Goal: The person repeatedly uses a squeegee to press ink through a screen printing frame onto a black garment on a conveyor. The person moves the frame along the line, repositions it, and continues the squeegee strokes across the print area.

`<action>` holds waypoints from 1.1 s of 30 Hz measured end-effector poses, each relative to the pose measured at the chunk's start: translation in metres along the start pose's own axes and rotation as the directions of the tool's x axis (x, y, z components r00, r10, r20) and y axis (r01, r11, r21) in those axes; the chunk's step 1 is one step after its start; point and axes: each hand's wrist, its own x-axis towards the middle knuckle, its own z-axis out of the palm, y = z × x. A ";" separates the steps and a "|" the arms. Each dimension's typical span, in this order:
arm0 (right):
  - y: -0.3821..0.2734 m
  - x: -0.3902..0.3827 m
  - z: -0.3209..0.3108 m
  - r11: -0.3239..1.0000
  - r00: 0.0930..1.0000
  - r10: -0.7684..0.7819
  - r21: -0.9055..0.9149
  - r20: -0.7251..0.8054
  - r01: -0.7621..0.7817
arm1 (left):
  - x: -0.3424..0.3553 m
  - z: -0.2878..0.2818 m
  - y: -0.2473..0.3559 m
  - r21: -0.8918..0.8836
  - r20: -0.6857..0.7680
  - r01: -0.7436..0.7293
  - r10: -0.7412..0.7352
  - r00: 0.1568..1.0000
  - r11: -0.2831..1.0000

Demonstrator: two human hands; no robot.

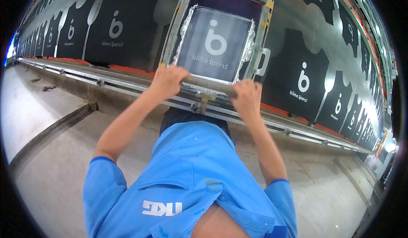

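A screen-printing frame (262,32) lies on the long table in front of me. Its mesh window (231,28) has crumpled silvery tape along the sides, and a white emblem with a line of lettering shows there over dark cloth. Across the near end of the frame lies a squeegee (208,84), a long bar held level. My left hand (170,81) is closed round its left end. At the other end, my right hand (247,95) grips it with the fingers curled over. The blade's lower edge is hard to make out.
Black garment pieces with white emblems, such as one on the left (121,28) and one on the right (304,74), lie in rows along the table. A metal rail (123,88) runs along its near edge. Pale floor (59,149) stretches behind it.
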 end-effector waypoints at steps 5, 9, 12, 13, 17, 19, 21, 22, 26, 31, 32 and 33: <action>0.078 0.175 -0.055 0.985 0.969 0.169 -0.052 0.177 -0.163 | 0.179 -0.064 -0.053 0.020 0.062 0.045 -0.047 0.997 0.999; 0.127 0.258 -0.070 0.976 0.974 0.215 -0.045 0.070 -0.212 | 0.289 -0.100 -0.082 0.040 0.083 -0.004 0.001 0.997 0.999; 0.138 0.290 -0.067 0.966 0.970 0.242 -0.104 0.027 -0.238 | 0.337 -0.102 -0.110 -0.012 0.114 -0.050 0.051 0.992 0.999; 0.144 0.295 -0.065 0.963 0.970 0.245 -0.118 0.006 -0.242 | 0.345 -0.106 -0.108 0.029 0.079 -0.038 0.036 0.996 0.999; 0.149 0.309 -0.069 0.953 0.957 0.285 -0.125 0.054 -0.276 | 0.363 -0.106 -0.114 0.068 0.040 -0.138 0.135 0.990 0.988; 0.152 0.311 -0.065 0.962 0.968 0.251 -0.117 0.023 -0.247 | 0.365 -0.100 -0.117 0.045 0.007 -0.115 0.115 0.993 0.992; 0.160 0.311 -0.056 0.969 0.972 0.236 -0.071 -0.021 -0.237 | 0.363 -0.098 -0.114 0.063 -0.014 -0.080 0.081 0.997 0.995; 0.163 0.306 -0.052 0.971 0.972 0.231 -0.052 -0.039 -0.233 | 0.356 -0.101 -0.105 0.087 -0.018 -0.056 0.057 0.998 0.995; 0.148 0.270 -0.033 0.974 0.973 0.226 0.006 -0.043 -0.226 | 0.309 -0.091 -0.086 0.063 0.005 -0.009 0.009 1.000 0.998; 0.098 0.179 -0.003 0.983 0.977 0.181 0.036 -0.113 -0.178 | 0.209 -0.042 -0.066 0.068 -0.082 -0.029 0.034 0.996 0.997; 0.085 0.159 0.001 0.986 0.978 0.166 0.048 -0.123 -0.162 | 0.187 -0.034 -0.060 0.036 -0.092 -0.038 0.041 0.995 0.999; 0.073 0.137 0.007 0.987 0.979 0.158 0.060 -0.130 -0.151 | 0.164 -0.023 -0.055 0.002 -0.097 -0.051 0.051 0.994 0.999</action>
